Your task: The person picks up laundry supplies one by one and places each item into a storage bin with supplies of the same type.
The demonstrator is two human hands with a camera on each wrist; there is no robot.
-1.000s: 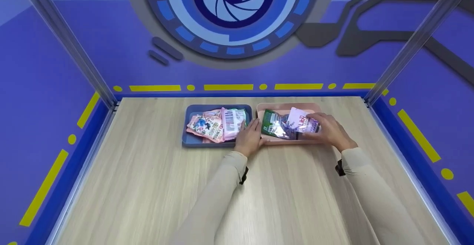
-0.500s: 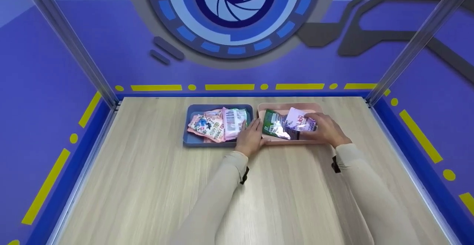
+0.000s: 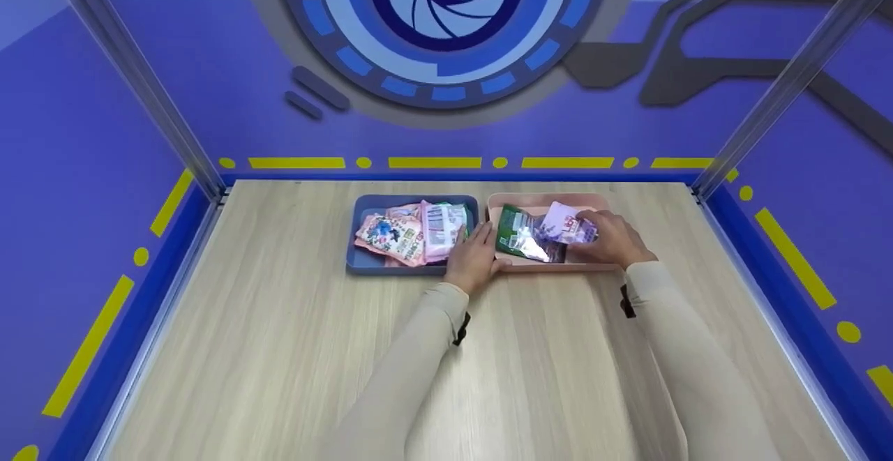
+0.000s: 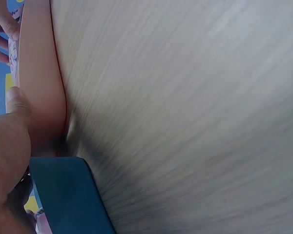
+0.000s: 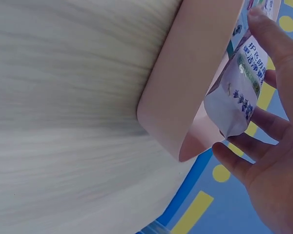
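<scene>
My right hand (image 3: 615, 239) pinches a lilac Liby pouch (image 3: 560, 222) by its right side, over the pink tray (image 3: 551, 268). In the right wrist view the thumb lies along one face of the pouch (image 5: 237, 92), and lavender flowers are printed on it. The pouch partly overlaps a green, shiny packet (image 3: 513, 231) lying in the same tray. My left hand (image 3: 471, 262) rests with extended fingers where the pink tray meets the blue tray (image 3: 359, 269). In the left wrist view its thumb touches the pink tray's wall (image 4: 44, 87).
Several pink and white packets (image 3: 394, 238) are piled in the blue tray, a pink-edged one (image 3: 444, 231) on the right. Both trays stand side by side near the back of the wooden table (image 3: 314, 363). Blue printed panels (image 3: 174, 84) enclose the table's back and sides.
My right hand has shifted slightly left and lower with the lilac pouch, bringing it closer over the green packet. The left hand keeps its place at the trays.
</scene>
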